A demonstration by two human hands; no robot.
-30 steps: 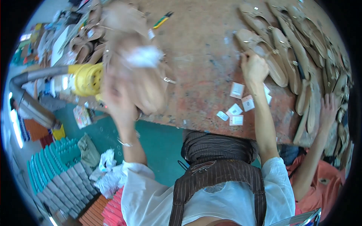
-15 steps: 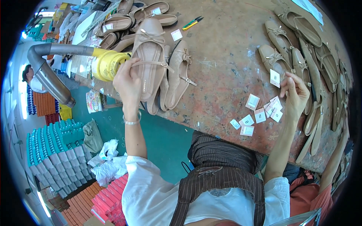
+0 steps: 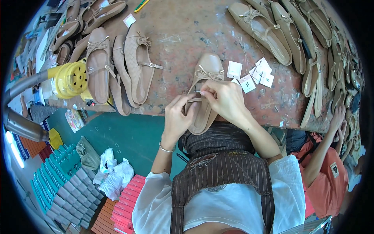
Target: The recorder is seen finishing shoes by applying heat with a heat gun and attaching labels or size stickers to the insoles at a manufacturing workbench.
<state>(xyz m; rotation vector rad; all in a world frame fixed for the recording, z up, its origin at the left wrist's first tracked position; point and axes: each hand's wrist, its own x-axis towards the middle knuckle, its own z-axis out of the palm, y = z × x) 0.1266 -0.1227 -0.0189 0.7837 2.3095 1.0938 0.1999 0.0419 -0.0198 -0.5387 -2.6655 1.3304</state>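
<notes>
A beige flat shoe with a bow and an ankle strap lies right in front of me, its toe pointing away and its heel over the table's near edge. My left hand is closed on the shoe's strap at its left side. Across the shoe's opening, my right hand has its fingers pinched close to the left fingertips. A tiny pale piece shows between the two hands; what it is cannot be made out. White paper tags lie beside my right hand, some with thin strings.
More beige shoes stand at the left by a yellow round fitting on a grey pipe. Many shoes crowd the right side. Another person's arm reaches in there. Stacked boxes and white bags occupy the floor at left.
My left hand has come from the left-hand shoes to the middle, where a shoe now lies. My right hand, which held a tag, has moved left onto it. The view has shifted right.
</notes>
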